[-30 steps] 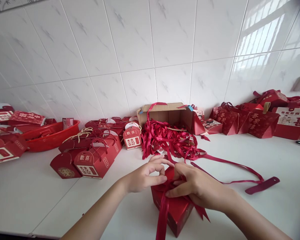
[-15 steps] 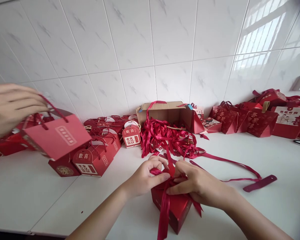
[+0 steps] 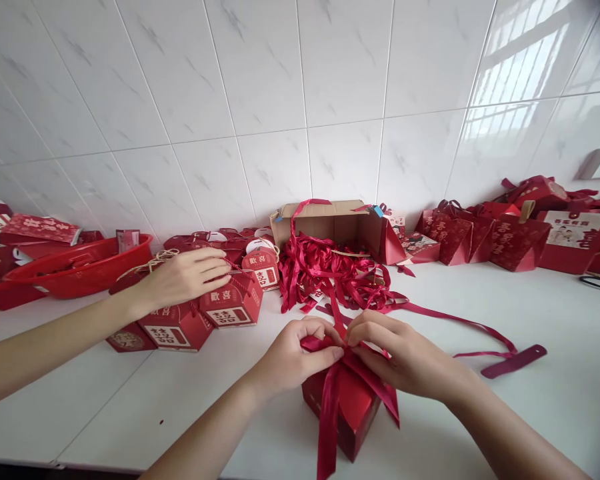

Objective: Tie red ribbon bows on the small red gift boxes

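A small red gift box [image 3: 353, 417] stands on the white counter [image 3: 80, 393] just in front of me. A dark red satin ribbon [image 3: 329, 413] is wound over its top, with one tail hanging down its front. My left hand [image 3: 293, 353] pinches a loop of that ribbon at the top of the box. My right hand [image 3: 405, 357] pinches the ribbon from the other side, fingertips almost meeting the left ones.
Another person's arm [image 3: 55, 337] reaches in from the left; that hand [image 3: 187, 277] rests on a red handled box [image 3: 233, 303] among several like it. A cardboard carton [image 3: 330, 223] spills red ribbons [image 3: 330, 273]. A red basin [image 3: 80, 267] sits left; red bags [image 3: 480, 237] line the right wall.
The other person's hand has come down from the upper left and set a handled box among the pile. My hands have drawn the ribbon tighter into a loop on top of the box.
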Motion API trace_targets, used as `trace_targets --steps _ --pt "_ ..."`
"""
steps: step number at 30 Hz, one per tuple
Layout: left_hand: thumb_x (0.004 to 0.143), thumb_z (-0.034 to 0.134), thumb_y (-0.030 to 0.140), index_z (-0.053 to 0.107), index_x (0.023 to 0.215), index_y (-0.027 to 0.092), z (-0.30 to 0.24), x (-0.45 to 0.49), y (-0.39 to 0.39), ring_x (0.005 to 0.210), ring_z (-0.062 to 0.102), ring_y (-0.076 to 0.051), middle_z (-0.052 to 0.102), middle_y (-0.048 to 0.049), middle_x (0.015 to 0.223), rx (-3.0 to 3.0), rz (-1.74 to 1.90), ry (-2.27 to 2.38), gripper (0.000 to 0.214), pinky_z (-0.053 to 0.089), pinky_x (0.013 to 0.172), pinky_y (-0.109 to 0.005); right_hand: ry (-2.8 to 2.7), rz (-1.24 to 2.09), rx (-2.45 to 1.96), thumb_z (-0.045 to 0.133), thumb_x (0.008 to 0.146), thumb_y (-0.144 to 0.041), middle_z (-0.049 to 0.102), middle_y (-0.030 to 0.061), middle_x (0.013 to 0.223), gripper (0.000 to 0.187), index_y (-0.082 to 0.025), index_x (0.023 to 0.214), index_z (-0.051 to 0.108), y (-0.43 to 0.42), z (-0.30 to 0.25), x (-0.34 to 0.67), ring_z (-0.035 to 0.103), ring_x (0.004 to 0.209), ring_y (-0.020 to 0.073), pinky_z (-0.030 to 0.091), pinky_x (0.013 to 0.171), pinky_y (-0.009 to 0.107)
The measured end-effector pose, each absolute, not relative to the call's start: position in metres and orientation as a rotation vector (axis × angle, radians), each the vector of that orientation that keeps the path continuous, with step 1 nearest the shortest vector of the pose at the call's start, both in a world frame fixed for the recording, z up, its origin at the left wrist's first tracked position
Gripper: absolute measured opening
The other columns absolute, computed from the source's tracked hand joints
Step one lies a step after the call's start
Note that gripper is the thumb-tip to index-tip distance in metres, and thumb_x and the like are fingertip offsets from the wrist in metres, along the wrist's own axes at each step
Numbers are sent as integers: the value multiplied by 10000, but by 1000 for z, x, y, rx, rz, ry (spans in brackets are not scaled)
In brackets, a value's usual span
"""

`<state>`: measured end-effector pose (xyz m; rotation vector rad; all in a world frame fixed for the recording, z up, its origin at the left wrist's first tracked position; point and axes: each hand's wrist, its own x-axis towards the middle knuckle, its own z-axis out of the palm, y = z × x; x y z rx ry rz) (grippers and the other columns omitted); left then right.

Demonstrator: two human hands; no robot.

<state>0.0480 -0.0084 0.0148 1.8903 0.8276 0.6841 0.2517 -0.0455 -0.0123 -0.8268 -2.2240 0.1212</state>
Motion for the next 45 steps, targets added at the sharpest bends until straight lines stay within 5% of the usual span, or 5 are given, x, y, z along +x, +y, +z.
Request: trace_targets --steps 7,14,23,29,45 --pt "798 610 336 404 519 186 8 55 -14 805 579 -186 639 -32 840 1798 762 879 378 454 763 -300 -2208 2 -757 378 954 -127 600 56 868 176 -194 913 535 -43 -12 251 550 735 125 465 635 238" --pt "730 716 370 287 511 208 1 57 -15 1112 534 -250 676 -46 854 1641 789 889 508 398 963 -359 -2217 -19 -774 350 946 -80 575 49 836 214 -185 880 525 -41 -12 252 509 709 116 437 620 233" --pt "668 755 266 259 482 216 -2 55 -15 1236 476 -284 679 -48 738 1610 784 882 532 386 980 -398 -2200 45 -845 322 946 -90 544 56 849 215 -196 840 476 -37 -17 261 492 722 126 436 596 228" --pt "617 792 250 413 525 194 6 51 -17 1078 573 -264 681 -41 882 1575 727 909 393 440 883 -348 -2172 26 -793 327 933 -59 539 59 871 220 -199 838 467 -37 -18 259 502 774 136 450 641 242" --pt "686 751 263 276 485 217 -9 51 -15 1218 506 -286 708 -54 737 1614 807 914 518 381 1002 -388 -2162 -48 -765 338 886 12 510 49 852 243 -202 794 408 -34 -25 262 459 732 124 419 604 218"
